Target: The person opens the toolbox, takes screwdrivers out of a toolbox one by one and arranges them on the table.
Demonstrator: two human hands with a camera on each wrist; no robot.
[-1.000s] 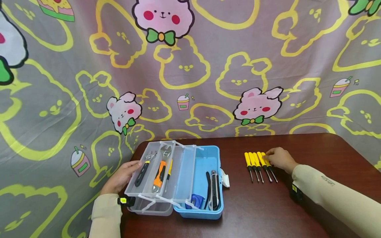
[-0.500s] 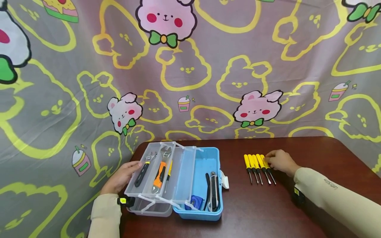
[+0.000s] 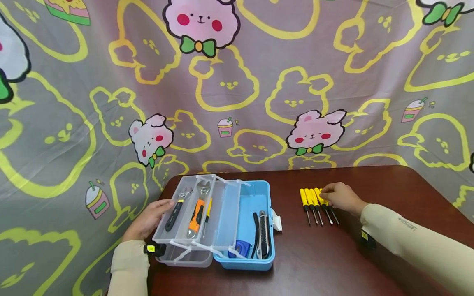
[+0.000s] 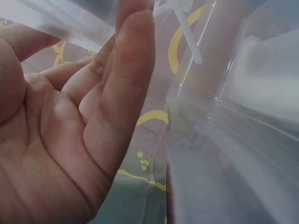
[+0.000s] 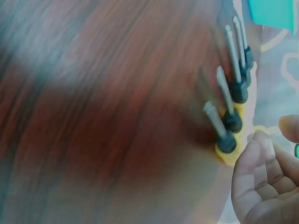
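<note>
In the head view my left hand [image 3: 146,220] grips the left edge of a clear plastic tray [image 3: 160,234], thumb at the rim and fingers below. The tray is fanned out from a light blue toolbox [image 3: 253,201]. It holds a black-handled adjustable wrench [image 3: 173,216], an orange-handled adjustable wrench [image 3: 195,220] and a thin yellow-handled tool [image 3: 208,209]. To the right, several yellow-handled screwdrivers [image 3: 307,197] lie in a row, tips toward me. My right hand [image 3: 344,198] reaches over the handles at the row's right end, fingertips touching them. The right wrist view shows its fingers [image 5: 250,172] bent, the thumb apart.
Inside the toolbox lie a blue tape measure [image 3: 242,248], a utility knife [image 3: 263,236] and a curved black strip [image 3: 255,232]. A white latch [image 3: 276,220] sticks out from its right side. Behind the brown table [image 3: 303,263] hangs a patterned cloth [image 3: 259,82].
My right hand has shifted slightly left, its fingertips now further over the screwdriver handles. My left hand stays at the tray edge. The head view has drifted a little.
</note>
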